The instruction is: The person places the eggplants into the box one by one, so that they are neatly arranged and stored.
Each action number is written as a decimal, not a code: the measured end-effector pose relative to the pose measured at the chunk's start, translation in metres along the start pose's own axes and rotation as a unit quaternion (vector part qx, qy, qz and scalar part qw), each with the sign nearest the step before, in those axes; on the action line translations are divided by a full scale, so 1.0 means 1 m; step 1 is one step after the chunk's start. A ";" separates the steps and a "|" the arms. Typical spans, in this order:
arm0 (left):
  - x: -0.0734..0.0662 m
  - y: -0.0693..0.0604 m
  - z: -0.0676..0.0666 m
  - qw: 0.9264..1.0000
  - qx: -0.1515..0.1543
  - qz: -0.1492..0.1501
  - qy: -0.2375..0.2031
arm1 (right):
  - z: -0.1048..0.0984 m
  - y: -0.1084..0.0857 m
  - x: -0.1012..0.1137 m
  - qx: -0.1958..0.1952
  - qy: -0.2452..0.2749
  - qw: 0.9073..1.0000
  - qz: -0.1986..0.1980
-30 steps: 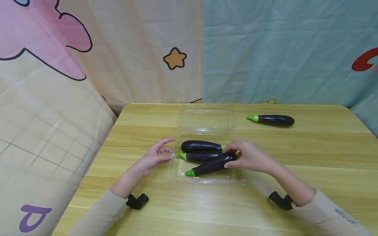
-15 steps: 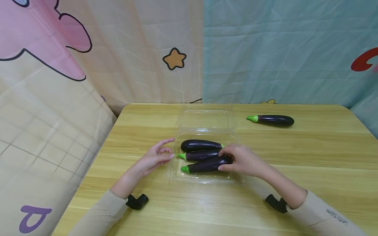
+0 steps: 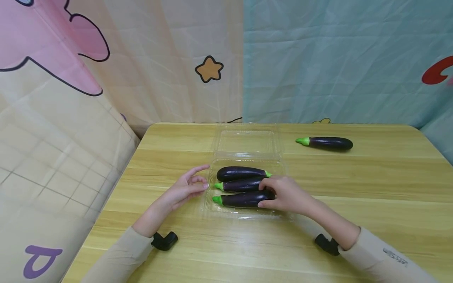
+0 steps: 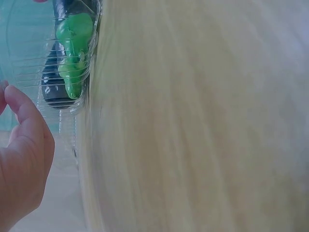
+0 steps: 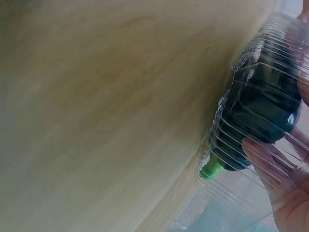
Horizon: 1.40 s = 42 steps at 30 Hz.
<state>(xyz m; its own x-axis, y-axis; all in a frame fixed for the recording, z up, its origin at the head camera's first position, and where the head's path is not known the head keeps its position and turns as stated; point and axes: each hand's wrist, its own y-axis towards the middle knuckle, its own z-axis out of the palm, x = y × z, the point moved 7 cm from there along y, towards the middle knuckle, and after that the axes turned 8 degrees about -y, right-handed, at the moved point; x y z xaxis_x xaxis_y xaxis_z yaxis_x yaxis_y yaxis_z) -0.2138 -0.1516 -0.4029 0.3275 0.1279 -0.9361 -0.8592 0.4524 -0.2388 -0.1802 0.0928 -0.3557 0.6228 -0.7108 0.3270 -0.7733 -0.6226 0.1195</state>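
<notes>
Three dark eggplants with green stems lie side by side in a clear plastic clamshell box (image 3: 244, 216) in the head view. My right hand (image 3: 288, 196) reaches in from the right and grips the blunt end of the front eggplant (image 3: 240, 199), thumb on the near side. Its fingertips also lie by the end of the middle eggplant (image 3: 242, 185). Behind these is the back eggplant (image 3: 240, 173), its stem pointing right. At the box's left edge my left hand (image 3: 184, 190) stays with loosely bent fingers and holds nothing; contact with the rim cannot be made out.
The box's clear lid (image 3: 245, 142) lies folded back, away from me. Another eggplant (image 3: 330, 144) rests on the wooden table (image 3: 371, 181) at the back right. Printed curtains (image 3: 318, 59) hang behind the table.
My right hand has moved left and slightly down with the front eggplant, turning it from slanted to nearly parallel with the other two. My left hand has kept its place.
</notes>
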 end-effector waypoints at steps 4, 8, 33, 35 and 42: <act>-0.001 0.000 0.001 1.000 0.000 0.001 0.001 | 0.001 0.000 0.000 -0.002 -0.004 1.000 -0.002; -0.002 -0.001 0.001 1.000 0.000 0.001 0.002 | 0.002 0.001 0.001 -0.008 -0.011 1.000 -0.010; -0.001 0.000 -0.001 1.000 -0.003 0.000 0.010 | -0.003 -0.003 -0.009 0.010 0.130 0.991 0.012; 0.000 0.000 0.000 1.000 -0.002 0.001 0.011 | -0.004 -0.004 -0.013 0.014 0.171 0.985 0.020; 0.000 0.000 0.000 1.000 -0.001 0.002 0.009 | -0.016 -0.009 -0.030 -0.006 0.272 0.962 0.033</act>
<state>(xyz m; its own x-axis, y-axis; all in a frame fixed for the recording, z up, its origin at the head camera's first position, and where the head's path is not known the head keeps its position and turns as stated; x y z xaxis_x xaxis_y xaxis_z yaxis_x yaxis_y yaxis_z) -0.2141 -0.1519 -0.4025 0.3174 0.1130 -0.9415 -0.8614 0.4495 -0.2364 -0.1939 0.1243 -0.3518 0.4205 -0.4699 0.7762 -0.8124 -0.5759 0.0915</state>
